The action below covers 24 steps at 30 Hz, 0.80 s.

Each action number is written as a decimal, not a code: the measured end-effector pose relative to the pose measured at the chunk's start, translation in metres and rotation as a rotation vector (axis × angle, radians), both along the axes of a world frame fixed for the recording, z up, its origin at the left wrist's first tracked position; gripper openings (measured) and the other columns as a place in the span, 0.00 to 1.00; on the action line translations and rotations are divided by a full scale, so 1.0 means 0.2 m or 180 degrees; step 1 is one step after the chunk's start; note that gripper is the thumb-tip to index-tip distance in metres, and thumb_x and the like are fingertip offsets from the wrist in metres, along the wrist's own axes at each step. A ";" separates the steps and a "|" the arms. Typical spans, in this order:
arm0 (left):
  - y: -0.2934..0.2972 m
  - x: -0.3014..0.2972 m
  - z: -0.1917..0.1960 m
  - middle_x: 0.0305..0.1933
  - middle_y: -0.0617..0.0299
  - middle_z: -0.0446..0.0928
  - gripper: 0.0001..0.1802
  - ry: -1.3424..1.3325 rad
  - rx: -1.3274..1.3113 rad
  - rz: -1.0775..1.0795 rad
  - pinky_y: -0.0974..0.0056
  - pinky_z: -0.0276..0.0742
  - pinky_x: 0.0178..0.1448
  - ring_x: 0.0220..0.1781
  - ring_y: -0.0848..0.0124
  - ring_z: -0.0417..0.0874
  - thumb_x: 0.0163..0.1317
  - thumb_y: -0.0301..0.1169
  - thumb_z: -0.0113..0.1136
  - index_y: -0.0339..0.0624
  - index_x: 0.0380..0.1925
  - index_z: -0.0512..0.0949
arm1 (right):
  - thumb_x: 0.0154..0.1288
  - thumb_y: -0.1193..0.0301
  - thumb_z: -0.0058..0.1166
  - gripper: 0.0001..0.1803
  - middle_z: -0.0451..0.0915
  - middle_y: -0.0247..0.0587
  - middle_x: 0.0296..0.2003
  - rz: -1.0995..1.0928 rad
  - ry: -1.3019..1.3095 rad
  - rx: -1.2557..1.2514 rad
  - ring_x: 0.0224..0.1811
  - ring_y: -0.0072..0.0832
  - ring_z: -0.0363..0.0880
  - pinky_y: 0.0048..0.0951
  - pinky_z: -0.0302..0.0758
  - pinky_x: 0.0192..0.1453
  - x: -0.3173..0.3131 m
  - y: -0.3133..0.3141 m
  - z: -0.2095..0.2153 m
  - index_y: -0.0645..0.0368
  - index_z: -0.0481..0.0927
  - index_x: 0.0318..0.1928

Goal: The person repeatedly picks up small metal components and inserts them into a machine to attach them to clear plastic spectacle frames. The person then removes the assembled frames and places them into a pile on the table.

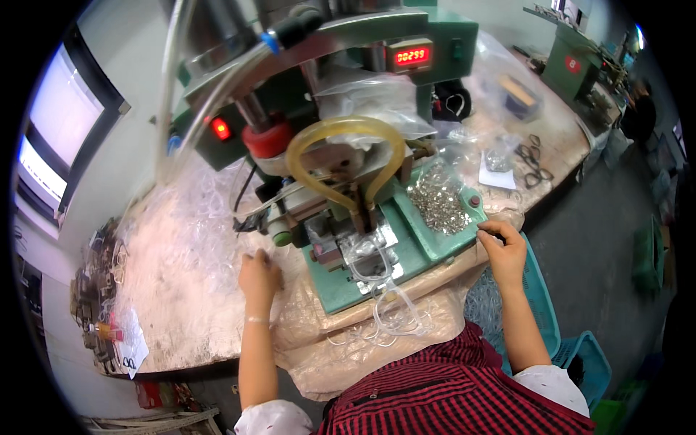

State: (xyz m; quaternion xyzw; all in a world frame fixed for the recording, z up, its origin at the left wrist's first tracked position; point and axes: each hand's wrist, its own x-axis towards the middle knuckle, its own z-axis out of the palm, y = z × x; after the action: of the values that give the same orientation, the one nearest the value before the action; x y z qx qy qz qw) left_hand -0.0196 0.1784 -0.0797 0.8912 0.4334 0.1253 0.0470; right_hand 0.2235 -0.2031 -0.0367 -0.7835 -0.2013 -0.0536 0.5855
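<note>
My left hand (pixel 259 274) rests with curled fingers on the plastic-covered bench, at the edge of a heap of clear plastic rings (pixel 196 239); whether it grips one I cannot tell. My right hand (pixel 502 246) pinches at the front rim of a green tray (pixel 435 246) holding several small silver metal parts (pixel 439 204). Between the hands stands a green press machine (pixel 341 145) with a yellow hose loop (pixel 346 156). Clear plastic loops (pixel 384 290) lie on its base plate and hang over the bench edge.
A red digital counter (pixel 412 56) and a red lamp (pixel 220 129) glow on the machine. Plastic bags, black rings (pixel 535 163) and a white paper (pixel 497 175) lie at the right. A blue crate (pixel 540 304) stands below. Another green machine (pixel 576 65) is far right.
</note>
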 end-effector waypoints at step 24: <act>-0.58 0.13 0.86 0.48 0.47 0.78 0.12 -0.4349 -0.0248 -0.2245 0.61 0.76 0.58 0.49 0.63 0.80 0.72 0.25 0.46 0.31 0.51 0.72 | 0.56 0.79 0.61 0.27 0.82 0.34 0.32 0.1669 0.1185 0.1776 0.38 0.19 0.78 0.20 0.71 0.51 -0.35 0.68 0.40 0.67 0.70 0.57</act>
State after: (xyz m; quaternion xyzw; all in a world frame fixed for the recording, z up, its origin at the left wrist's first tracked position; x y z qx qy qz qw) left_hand 0.0062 0.0616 0.0924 0.6991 0.0024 0.6102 0.3728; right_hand 0.1528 -0.0670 0.0430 -0.5136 -0.2623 0.1871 0.7952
